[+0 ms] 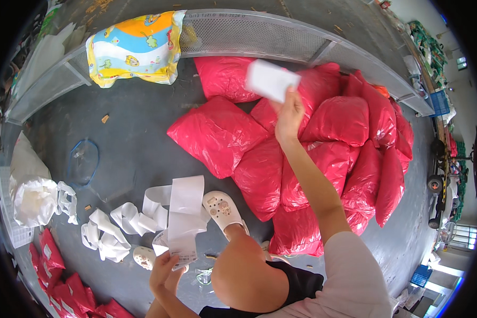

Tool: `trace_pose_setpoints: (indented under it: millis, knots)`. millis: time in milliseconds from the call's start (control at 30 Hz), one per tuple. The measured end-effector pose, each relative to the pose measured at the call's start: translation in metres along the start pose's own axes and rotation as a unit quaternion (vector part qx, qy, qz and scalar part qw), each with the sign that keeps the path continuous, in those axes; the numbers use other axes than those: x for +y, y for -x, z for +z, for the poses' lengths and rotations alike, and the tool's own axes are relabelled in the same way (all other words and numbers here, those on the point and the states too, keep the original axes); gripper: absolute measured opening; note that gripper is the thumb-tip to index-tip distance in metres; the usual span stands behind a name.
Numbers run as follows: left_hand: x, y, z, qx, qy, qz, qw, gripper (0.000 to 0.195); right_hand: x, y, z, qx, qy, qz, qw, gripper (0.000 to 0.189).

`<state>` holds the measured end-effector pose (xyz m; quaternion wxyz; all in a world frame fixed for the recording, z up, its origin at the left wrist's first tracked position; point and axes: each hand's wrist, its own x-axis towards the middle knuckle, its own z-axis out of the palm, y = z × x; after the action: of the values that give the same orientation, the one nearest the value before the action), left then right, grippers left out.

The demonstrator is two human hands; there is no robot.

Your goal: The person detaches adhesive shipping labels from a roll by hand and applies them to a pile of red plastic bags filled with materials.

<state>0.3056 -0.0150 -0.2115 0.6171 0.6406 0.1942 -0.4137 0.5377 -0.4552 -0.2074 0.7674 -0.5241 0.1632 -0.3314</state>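
My left hand (163, 270) grips a long strip of white label paper (185, 210) near its end, where a printed label shows. The strip trails away in loose folds over the floor towards the left. Held out over a heap of red plastic parcel bags (222, 135) is my right hand (290, 115), with a white label (273, 80) pinched by its corner. That label is blurred, and whether it touches a bag cannot be told. The backing strip (107, 238) lies crumpled on the grey floor beside my shoes.
A low perforated metal barrier (254, 33) curves behind the heap, with a colourful patterned package (135, 47) over it. Smaller red parcels (71, 294) lie at the lower left. Nearby stands a white sack (33, 198). A blue strap loop (97, 159) rests on the floor.
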Motion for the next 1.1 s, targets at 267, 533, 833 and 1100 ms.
trace_pose_setpoints:
  millis: [267,533,833,1100]
  knots:
    - [-0.012,-0.04,-0.016,0.048,0.126,0.026,0.991,0.023,0.137,0.08,-0.045,-0.452,0.56,-0.229,0.656,0.081]
    - [-0.001,-0.046,-0.016,0.057,0.179,-0.011,0.982,0.025,0.144,0.04,0.037,-0.215,0.636,-0.231,0.704,0.074]
    - [-0.006,-0.05,-0.016,0.045,0.215,0.029,0.975,0.026,0.157,0.122,-0.023,-0.296,0.61,-0.18,0.712,0.063]
    - [-0.011,-0.01,-0.023,0.048,0.354,0.088,0.93,0.028,0.153,0.188,-0.039,0.025,0.132,0.56,0.817,0.039]
